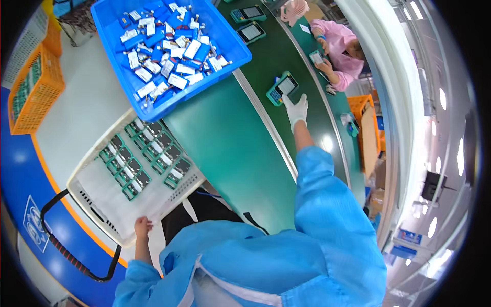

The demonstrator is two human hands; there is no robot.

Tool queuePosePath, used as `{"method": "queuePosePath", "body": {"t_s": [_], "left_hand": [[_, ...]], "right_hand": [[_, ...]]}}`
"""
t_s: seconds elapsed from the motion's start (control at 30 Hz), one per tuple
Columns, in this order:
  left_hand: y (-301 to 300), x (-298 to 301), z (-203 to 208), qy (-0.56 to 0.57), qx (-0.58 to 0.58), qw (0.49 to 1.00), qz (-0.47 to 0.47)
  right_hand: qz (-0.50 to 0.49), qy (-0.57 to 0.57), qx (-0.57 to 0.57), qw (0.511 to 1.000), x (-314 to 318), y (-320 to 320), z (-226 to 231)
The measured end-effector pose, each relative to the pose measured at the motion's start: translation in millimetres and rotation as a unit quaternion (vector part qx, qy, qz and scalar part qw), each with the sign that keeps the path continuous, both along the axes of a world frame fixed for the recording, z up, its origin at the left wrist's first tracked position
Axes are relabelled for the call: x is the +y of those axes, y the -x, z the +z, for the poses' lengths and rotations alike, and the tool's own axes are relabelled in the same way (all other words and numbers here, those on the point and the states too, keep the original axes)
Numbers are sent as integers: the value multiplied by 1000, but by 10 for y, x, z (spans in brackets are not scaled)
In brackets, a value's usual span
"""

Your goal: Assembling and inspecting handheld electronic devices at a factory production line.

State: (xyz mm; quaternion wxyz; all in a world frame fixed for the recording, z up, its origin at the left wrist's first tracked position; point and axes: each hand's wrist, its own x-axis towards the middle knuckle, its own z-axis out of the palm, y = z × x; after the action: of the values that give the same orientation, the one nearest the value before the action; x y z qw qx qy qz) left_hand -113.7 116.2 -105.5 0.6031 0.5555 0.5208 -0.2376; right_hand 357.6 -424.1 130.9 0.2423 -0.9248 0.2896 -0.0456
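Observation:
My right hand (296,109), in a white glove, reaches out over the dark green conveyor belt (307,128) and touches the near end of a teal handheld terminal (283,87) lying on it. My left hand (142,225) is bare and rests on the near rim of a white crate (102,197) that holds rows of green-framed circuit modules (146,156). Its fingers are curled, and I cannot tell whether they grip the rim. Both arms wear light blue sleeves.
A blue bin (225,36) full of small blue and white parts stands tilted above the white crate. Two more teal terminals (249,23) lie farther up the belt. A person in pink (337,51) works across the belt. Orange crates (36,92) stand at the left.

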Motion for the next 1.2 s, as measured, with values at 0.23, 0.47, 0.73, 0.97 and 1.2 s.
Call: {"method": "queuePosePath", "body": {"t_s": [0.23,0.47,0.73,0.97,1.2], "left_hand": [[421,-343,1032,-39,10,997,62],[-183,-769,1096,3,-32,999,0],[-1966,-1763,2118,261,-233,913,-207],[-2221,-2404,2766,236,-395,877,-142],[-2156,-2009,3635,-260,-501,764,-312]], "right_hand": [[-123,76,88,986,436,-636,-332],[0,-635,-140,759,-174,-315,-273],[123,-834,-74,533,644,1271,495],[327,-661,-57,672,1547,2099,1219],[418,-4,-342,842,1947,2079,1592]]}}
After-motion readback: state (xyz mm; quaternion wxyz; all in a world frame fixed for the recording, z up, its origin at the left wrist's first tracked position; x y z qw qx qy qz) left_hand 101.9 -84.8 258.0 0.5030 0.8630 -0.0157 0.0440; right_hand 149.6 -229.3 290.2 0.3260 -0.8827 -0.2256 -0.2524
